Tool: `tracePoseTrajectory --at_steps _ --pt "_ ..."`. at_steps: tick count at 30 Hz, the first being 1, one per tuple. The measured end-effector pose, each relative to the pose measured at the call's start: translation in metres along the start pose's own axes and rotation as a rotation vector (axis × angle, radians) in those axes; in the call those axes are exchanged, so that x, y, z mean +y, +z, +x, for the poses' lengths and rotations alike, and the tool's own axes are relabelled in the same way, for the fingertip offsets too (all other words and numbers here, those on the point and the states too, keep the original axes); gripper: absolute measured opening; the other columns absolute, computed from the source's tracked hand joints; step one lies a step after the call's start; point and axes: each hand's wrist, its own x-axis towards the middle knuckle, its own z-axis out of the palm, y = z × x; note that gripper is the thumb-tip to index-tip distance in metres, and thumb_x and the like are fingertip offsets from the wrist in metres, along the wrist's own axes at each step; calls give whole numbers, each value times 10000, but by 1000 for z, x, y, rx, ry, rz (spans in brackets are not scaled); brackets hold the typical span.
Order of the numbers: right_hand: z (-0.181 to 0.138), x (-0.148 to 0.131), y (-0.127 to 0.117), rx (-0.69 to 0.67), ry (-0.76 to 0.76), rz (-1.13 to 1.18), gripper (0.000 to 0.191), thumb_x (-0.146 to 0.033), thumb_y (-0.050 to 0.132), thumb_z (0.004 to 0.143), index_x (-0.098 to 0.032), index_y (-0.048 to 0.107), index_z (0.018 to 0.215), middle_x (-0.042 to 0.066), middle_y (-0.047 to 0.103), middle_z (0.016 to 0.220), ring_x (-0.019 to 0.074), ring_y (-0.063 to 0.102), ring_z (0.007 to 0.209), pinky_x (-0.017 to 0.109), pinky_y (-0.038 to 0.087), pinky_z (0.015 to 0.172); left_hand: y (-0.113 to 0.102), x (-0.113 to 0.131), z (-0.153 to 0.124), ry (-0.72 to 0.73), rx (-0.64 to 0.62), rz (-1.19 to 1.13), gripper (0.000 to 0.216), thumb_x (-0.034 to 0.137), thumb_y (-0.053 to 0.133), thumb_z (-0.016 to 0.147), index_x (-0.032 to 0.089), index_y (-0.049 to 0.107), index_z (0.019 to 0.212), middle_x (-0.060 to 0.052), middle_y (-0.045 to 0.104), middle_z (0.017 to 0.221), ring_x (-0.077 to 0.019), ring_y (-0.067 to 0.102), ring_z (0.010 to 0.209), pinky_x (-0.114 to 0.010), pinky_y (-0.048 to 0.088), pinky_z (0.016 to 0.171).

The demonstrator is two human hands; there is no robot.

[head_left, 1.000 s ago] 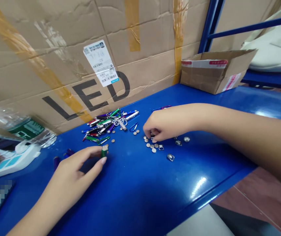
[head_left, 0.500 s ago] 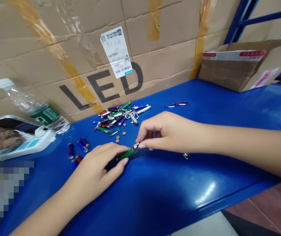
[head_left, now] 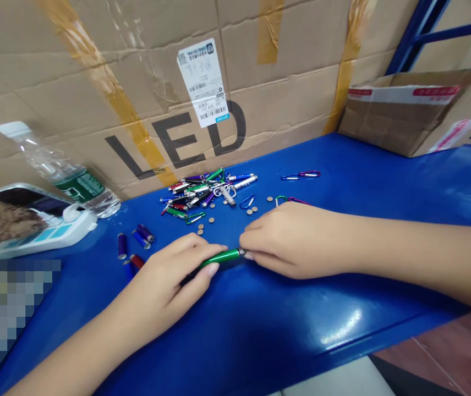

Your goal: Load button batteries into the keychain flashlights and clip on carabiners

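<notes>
My left hand (head_left: 169, 280) grips a small green pen-shaped flashlight (head_left: 221, 257) lying low over the blue table (head_left: 301, 330). My right hand (head_left: 289, 239) pinches the flashlight's silver end cap at its right tip. Behind the hands lies a pile of coloured mini flashlights (head_left: 202, 192) with several small round button cells (head_left: 211, 220) scattered beside it. Loose blue, purple and red barrel pieces (head_left: 136, 245) lie left of my left hand.
A big cardboard box marked LED (head_left: 178, 82) walls the back. A plastic water bottle (head_left: 62, 170) and a white device (head_left: 33, 231) lie at the left. A small open carton (head_left: 417, 110) stands at the back right. Carabiner clips (head_left: 301, 175) lie behind my right hand.
My right hand left the button cells and came to the green flashlight's end. My left hand tipped the flashlight from upright to lying flat. The camera shifted left.
</notes>
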Motion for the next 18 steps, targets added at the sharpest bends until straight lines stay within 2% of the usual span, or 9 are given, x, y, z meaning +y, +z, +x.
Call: tracePoseTrajectory --at_steps 4,11,14,16,18 --pt "0 -5 1 -72 -13 -87 205 -229 459 918 -169 646 857 60 668 742 168 575 608 277 325 562 3 0 0 13 -19 -16 267 211 472 964 236 624 1183 -10 654 979 -101 627 869 -169 502 789" --pt "-2 -8 0 -44 -44 -38 199 -204 472 904 -147 647 831 60 651 715 148 538 587 280 329 572 5 -2 0 68 13 -3 272 221 486 965 228 642 1187 -26 695 980 -111 659 859 -181 523 761" --pt "-2 -7 -3 -86 -56 161 208 -180 479 886 -143 619 736 42 623 673 119 492 558 267 325 557 4 0 -1 151 51 48 292 195 465 969 244 651 1190 -33 714 966 -112 673 848 -194 526 735" --pt "-2 -4 -5 -137 -63 401 242 -172 480 886 -150 569 662 9 588 625 95 466 540 248 332 548 3 3 -2 185 86 85 293 196 467 967 270 666 1168 -21 730 954 -112 679 840 -206 524 728" --pt "-2 -2 -7 -234 -25 712 264 -179 479 895 -156 524 637 -21 559 592 76 469 524 224 345 533 0 7 -4 138 93 100 268 266 465 971 307 704 1086 4 744 915 -116 684 795 -220 528 706"
